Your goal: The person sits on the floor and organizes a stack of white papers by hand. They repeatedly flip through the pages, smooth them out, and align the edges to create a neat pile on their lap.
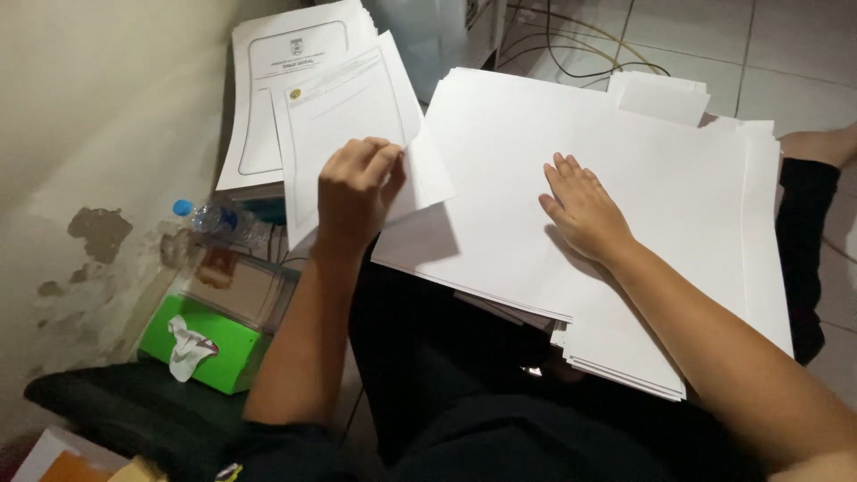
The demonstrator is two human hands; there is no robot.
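Note:
My left hand [357,183] pinches a printed sheet of paper [344,116] by its lower right part and holds it up over the left side of my lap. My right hand [585,210] lies flat, fingers spread, on a thick stack of blank white paper [500,152] that rests across my legs. More white sheets [661,94] poke out behind that stack. Another pile of printed, bordered pages [286,62] lies on the floor to the far left, partly under the lifted sheet.
A green tissue box [201,344] and a clear plastic box [241,286] sit by the peeling wall at left. A water bottle with a blue cap [214,219] lies behind them. Cables [580,45] run over the tiled floor at the back.

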